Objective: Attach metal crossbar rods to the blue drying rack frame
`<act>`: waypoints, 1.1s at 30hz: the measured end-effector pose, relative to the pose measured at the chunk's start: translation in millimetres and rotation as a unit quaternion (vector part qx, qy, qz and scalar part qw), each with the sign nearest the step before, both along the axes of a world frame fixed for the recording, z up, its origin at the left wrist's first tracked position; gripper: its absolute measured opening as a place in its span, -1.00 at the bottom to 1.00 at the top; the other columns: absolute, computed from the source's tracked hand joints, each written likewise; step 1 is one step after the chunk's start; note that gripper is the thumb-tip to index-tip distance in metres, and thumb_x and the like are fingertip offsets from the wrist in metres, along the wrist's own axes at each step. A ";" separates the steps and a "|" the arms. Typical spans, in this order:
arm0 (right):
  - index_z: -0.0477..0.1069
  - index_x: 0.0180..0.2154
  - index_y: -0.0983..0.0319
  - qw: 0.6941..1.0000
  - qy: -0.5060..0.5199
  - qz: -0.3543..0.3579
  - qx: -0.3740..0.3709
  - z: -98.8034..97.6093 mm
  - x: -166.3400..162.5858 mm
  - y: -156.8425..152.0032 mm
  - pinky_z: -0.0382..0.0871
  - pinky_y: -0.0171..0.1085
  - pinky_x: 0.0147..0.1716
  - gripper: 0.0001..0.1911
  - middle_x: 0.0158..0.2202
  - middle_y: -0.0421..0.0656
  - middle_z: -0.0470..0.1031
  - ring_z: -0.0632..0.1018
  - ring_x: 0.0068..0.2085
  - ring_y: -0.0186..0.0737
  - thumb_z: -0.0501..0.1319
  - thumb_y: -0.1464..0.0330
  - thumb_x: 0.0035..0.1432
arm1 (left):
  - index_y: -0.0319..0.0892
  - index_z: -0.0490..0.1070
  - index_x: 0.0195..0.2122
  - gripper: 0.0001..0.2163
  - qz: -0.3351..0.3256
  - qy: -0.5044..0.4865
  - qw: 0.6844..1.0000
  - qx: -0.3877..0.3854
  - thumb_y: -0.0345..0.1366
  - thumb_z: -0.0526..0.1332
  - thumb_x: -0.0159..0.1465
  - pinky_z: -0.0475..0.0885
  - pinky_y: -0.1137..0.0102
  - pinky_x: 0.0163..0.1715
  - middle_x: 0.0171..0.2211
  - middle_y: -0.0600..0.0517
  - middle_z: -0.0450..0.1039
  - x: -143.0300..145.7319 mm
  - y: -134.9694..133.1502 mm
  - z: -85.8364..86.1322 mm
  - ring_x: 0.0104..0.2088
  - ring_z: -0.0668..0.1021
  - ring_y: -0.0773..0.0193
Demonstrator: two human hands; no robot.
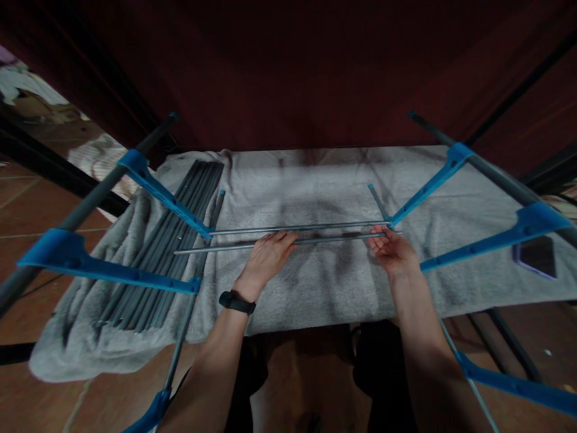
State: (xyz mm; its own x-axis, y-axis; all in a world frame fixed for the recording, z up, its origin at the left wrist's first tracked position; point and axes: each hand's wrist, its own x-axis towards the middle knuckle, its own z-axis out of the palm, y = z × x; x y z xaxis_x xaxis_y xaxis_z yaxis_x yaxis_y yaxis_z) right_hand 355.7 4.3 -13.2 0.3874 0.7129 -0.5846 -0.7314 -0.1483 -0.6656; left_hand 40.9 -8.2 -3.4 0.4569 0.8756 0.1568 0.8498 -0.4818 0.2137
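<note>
A thin grey metal rod (225, 248) lies across the middle of the view, nearly level. My left hand (270, 252), with a dark band on its wrist, is closed over it from above. Palm turned up, my right hand (393, 248) has its curled fingers round the rod near the right end. Just beyond, a second metal rod (315, 227) spans between a left blue plastic bracket (169, 207) and a right blue plastic bracket (419, 189). The held rod's left end extends past the left inner upright.
Several grey tubes (171, 246) lie bundled on the left of a grey blanket (324, 288). More blue brackets, the near left bracket (126, 273) and near right bracket (487, 243), jut inward from slanting tubes. A phone (536, 257) rests at the right. Dark red fabric (293, 78) hangs behind.
</note>
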 end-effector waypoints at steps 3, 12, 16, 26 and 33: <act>0.39 -0.33 0.18 1.000 0.001 0.000 -0.011 0.4 0.7 0.5 0.56 -0.41 -0.43 -0.75 -0.43 -0.27 0.57 0.59 -0.45 -0.39 0.07 0.56 0.36 | -0.06 0.46 0.07 -0.79 -0.004 -0.013 1.000 -0.006 -0.24 0.14 0.47 0.47 0.29 -0.06 -0.09 0.00 0.59 -2.4 0.7 -1.7 -0.12 0.62 0.14; 0.38 -0.33 0.16 0.999 0.031 -0.040 -0.015 -0.3 6.7 -0.7 0.59 -0.31 -0.40 -0.68 -0.38 -0.17 0.59 0.62 -0.39 -0.30 -0.08 0.40 0.40 | -0.04 0.50 0.05 -0.79 0.000 0.005 1.000 -0.021 -0.23 0.14 0.47 0.47 0.32 -0.10 -0.10 0.01 0.61 -7.8 2.3 2.6 -0.15 0.63 0.17; 0.38 -0.28 0.15 0.997 0.036 -0.065 0.001 -4.0 10.1 0.7 0.59 -0.30 -0.37 -0.60 -0.35 -0.15 0.59 0.63 -0.37 -0.30 -0.17 0.28 0.46 | -0.03 0.52 0.06 -0.75 0.003 0.011 1.000 -0.023 -0.19 0.11 0.49 0.47 0.33 -0.09 -0.12 0.01 0.61 -9.9 3.1 3.5 -0.16 0.64 0.18; 0.39 -0.31 0.16 0.995 0.057 -0.077 0.005 3.9 5.8 0.1 0.55 -0.32 -0.43 -0.62 -0.44 -0.23 0.56 0.61 -0.44 -0.32 -0.12 0.29 0.46 | -0.05 0.47 -0.02 -0.84 0.024 -0.003 1.000 -0.020 -0.22 0.19 0.44 0.46 0.32 -0.16 -0.16 0.03 0.62 -13.7 4.4 2.2 -0.19 0.63 0.14; 0.36 -0.35 0.15 0.998 0.040 -0.051 0.013 2.2 -1.6 -0.2 0.54 -0.36 -0.43 -0.71 -0.47 -0.27 0.55 0.60 -0.47 -0.36 -0.02 0.39 0.43 | -0.08 0.47 -0.04 -0.83 0.022 0.016 0.999 -0.026 -0.21 0.13 0.47 0.46 0.31 -0.17 -0.17 -0.01 0.61 -7.8 2.1 5.2 -0.18 0.63 0.12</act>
